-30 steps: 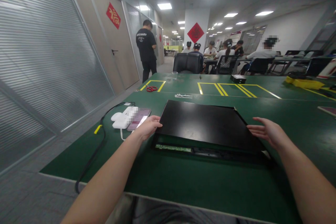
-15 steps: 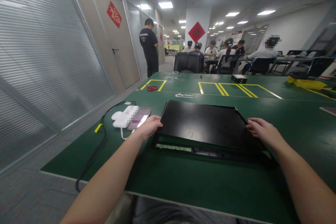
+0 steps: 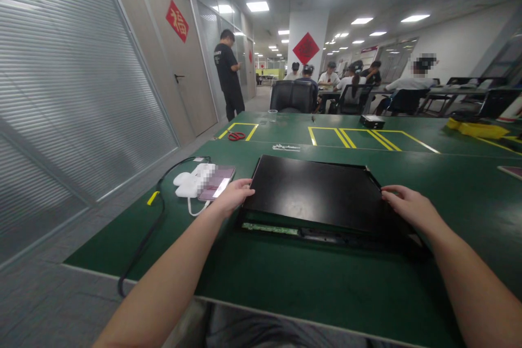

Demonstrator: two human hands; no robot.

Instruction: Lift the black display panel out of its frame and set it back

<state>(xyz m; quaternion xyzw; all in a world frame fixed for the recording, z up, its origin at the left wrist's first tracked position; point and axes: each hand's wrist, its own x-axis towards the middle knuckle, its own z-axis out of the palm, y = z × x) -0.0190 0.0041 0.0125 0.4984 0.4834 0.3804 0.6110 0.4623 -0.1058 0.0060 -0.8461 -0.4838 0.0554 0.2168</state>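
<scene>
In front of me a flat, glossy black display panel [image 3: 314, 190] lies over a shallow black frame [image 3: 350, 240]. Along the frame's near edge a narrow green circuit board [image 3: 269, 229] shows. My left hand [image 3: 235, 196] pinches the panel's left edge between thumb and fingers. At the right edge, my right hand [image 3: 408, 204] grips the panel, with its fingers bent over the side. The panel's near edge sits slightly above the frame, leaving a gap over the board. What lies under the panel is hidden.
Left of the panel lie a phone [image 3: 218, 180], a white device [image 3: 190, 184] with a cable, and a black cable [image 3: 163, 212]. Farther back are red-handled scissors [image 3: 236, 136], small white pieces [image 3: 286, 147], a clear cup [image 3: 272, 115] and a black box [image 3: 372, 122]. Several people sit beyond.
My right hand's fingers have closed in on the panel's right edge. My left hand and the panel have barely moved. The standing person in the background has turned slightly.
</scene>
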